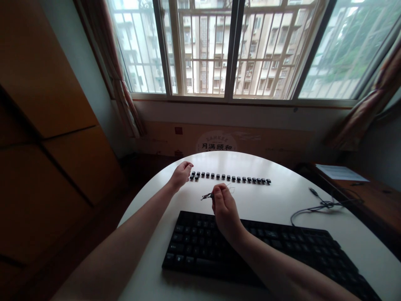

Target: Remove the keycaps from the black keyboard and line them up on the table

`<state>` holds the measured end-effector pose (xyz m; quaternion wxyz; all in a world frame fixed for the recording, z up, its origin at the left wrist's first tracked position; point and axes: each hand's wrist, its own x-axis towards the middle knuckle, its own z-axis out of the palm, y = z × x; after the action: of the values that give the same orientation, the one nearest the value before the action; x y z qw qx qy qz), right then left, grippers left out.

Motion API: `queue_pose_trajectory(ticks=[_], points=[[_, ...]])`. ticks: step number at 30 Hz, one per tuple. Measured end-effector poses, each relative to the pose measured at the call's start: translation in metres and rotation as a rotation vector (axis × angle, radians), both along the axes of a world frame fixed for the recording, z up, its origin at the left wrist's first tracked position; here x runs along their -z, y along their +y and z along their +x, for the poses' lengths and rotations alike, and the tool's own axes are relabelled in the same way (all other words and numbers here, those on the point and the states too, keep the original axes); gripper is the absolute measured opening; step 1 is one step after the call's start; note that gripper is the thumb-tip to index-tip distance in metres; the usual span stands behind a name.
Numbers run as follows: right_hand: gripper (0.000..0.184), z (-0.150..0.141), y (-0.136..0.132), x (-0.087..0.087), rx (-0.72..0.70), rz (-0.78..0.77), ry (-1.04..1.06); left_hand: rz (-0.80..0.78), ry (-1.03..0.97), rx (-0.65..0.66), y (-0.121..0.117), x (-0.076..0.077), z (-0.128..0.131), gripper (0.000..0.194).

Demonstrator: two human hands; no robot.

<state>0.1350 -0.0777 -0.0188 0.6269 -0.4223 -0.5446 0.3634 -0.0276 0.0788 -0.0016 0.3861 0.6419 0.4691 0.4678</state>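
A black keyboard point(282, 255) lies on the round white table point(275, 200) in front of me. Behind it a row of several black keycaps point(232, 178) runs left to right. My left hand point(181, 174) is at the row's left end, fingers curled and pinched at the first keycaps. My right hand point(223, 209) hovers above the keyboard's back edge, closed on a thin wire keycap puller point(208, 195) whose tip points left.
The keyboard's cable point(316, 206) curls over the table's right side. A dark side desk with a paper sheet point(341, 172) stands at the right. Wooden cabinets point(46, 125) fill the left. A barred window point(238, 50) and a printed cardboard box point(219, 142) lie beyond the table.
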Motion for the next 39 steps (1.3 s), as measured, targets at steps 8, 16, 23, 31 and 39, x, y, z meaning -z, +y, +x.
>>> queue_pose_trajectory(ticks=[8, 16, 23, 31, 39], points=[[0.028, -0.003, -0.001, -0.002, 0.020, -0.012, 0.014, 0.423, 0.402, -0.050, -0.008, 0.010, -0.001, 0.024], [0.026, -0.002, -0.002, -0.006, 0.021, 0.025, -0.031, 0.699, 0.755, -0.093, -0.006, 0.013, 0.011, 0.014], [0.022, -0.001, -0.005, -0.010, 0.035, 0.081, -0.121, 0.698, 0.990, -0.152, -0.012, 0.020, 0.023, 0.018], [0.020, 0.000, -0.009, -0.017, 0.045, 0.103, -0.190, 0.598, 1.054, -0.136, -0.010, 0.024, 0.025, 0.018], [0.021, 0.002, -0.006, -0.013, 0.041, 0.099, -0.171, 0.629, 0.966, -0.110, -0.011, 0.023, 0.017, 0.027]])
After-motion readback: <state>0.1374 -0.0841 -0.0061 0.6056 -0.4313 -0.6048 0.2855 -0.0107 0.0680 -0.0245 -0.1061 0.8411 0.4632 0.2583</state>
